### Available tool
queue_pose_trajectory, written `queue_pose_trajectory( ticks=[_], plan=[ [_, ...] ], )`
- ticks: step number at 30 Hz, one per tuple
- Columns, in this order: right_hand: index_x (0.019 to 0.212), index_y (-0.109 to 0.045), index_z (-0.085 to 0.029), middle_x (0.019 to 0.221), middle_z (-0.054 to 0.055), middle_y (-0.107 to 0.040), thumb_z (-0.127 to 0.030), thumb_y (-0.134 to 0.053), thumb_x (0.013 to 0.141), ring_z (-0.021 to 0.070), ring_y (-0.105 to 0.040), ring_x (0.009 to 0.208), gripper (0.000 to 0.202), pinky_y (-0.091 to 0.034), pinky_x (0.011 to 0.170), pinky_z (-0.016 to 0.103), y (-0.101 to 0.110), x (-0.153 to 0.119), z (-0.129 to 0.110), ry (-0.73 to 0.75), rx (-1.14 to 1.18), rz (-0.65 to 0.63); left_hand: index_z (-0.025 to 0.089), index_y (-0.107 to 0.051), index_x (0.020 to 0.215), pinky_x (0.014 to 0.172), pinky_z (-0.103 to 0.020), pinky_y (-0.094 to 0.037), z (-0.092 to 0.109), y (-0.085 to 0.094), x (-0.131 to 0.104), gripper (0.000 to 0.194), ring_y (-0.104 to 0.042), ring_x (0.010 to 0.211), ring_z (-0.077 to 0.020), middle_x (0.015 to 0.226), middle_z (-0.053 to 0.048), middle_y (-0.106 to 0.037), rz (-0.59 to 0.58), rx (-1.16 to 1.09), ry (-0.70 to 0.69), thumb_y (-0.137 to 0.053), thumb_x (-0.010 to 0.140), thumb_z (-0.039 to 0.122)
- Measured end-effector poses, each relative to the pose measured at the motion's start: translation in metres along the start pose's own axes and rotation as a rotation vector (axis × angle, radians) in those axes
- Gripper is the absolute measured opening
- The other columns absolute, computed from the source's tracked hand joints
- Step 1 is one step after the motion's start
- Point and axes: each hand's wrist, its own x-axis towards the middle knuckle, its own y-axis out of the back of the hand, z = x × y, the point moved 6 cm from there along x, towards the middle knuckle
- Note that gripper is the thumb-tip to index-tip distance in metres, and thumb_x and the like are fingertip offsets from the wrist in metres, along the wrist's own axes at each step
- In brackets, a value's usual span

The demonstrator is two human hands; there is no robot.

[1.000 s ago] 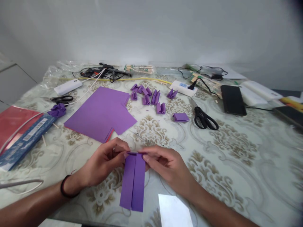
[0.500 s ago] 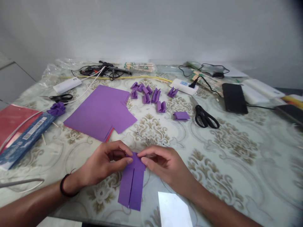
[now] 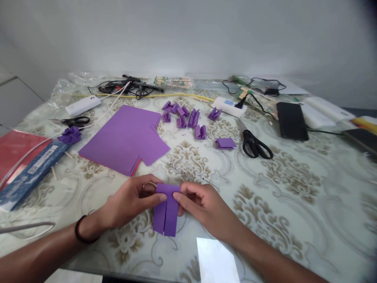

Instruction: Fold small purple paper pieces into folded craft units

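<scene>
A strip of folded purple paper hangs between my two hands near the front of the table, with a slit or seam down its middle. My left hand pinches its upper left edge between thumb and fingers. At the upper right edge, my right hand grips it the same way, thumb on the front face. Fingers behind the paper are partly hidden. Beyond the hands lies a stack of purple sheets. Several small folded purple pieces sit behind it to the right, and one flat folded piece lies closer.
Black-handled scissors lie at right, beside a black phone. A white power strip and cables are at the back. On the left are a blue and red packet, a crumpled purple paper piece, smaller scissors and a power bank.
The folded paper has been raised and tilted, so its lower end sits higher and it looks shorter. My right hand's fingers have moved behind its edge.
</scene>
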Motion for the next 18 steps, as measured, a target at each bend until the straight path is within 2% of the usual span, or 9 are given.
queue_pose_trajectory(
  ticks=[3, 6, 13, 18],
  plan=[
    [0.077, -0.063, -0.020, 0.071, 0.000, -0.070, -0.044, -0.068, 0.099, 0.0171, -0.073, 0.072, 0.033, -0.055, 0.069, 0.027, 0.000, 0.000, 0.000, -0.012, 0.009, 0.006, 0.018, -0.051, 0.065, 0.052, -0.023, -0.025, -0.007, 0.005, 0.000, 0.047, -0.038, 0.054, -0.0096, 0.060, 0.007, -0.042, 0.035, 0.166, 0.024, -0.073, 0.094, 0.048],
    [0.077, -0.065, -0.020, 0.071, 0.002, -0.073, -0.044, -0.069, 0.098, 0.0175, -0.073, 0.070, 0.033, -0.053, 0.068, 0.027, -0.001, 0.001, 0.002, -0.038, -0.004, -0.002, 0.019, -0.048, 0.064, 0.052, -0.024, -0.022, -0.010, 0.008, 0.000, 0.051, -0.032, 0.055, -0.0097, 0.061, 0.007, -0.037, 0.067, 0.187, 0.018, -0.074, 0.093, 0.051],
    [0.074, -0.063, -0.019, 0.066, 0.002, -0.072, -0.047, -0.069, 0.098, 0.0161, -0.068, 0.065, 0.037, -0.049, 0.065, 0.027, -0.003, 0.000, 0.004, -0.035, 0.020, 0.001, 0.013, -0.074, 0.087, 0.060, -0.025, -0.039, -0.002, -0.009, -0.002, 0.034, -0.052, 0.064, -0.0136, 0.076, -0.002, -0.065, -0.082, 0.004, 0.070, -0.069, 0.095, 0.046],
    [0.080, -0.065, -0.018, 0.075, 0.003, -0.070, -0.048, -0.073, 0.094, 0.0159, -0.065, 0.066, 0.034, -0.052, 0.067, 0.029, -0.004, 0.000, 0.005, -0.023, 0.073, -0.030, 0.013, -0.076, 0.089, 0.055, -0.023, -0.037, 0.001, -0.004, -0.002, 0.036, -0.050, 0.061, -0.0120, 0.074, -0.002, -0.065, -0.019, -0.001, 0.057, -0.071, 0.093, 0.048]
  ],
)
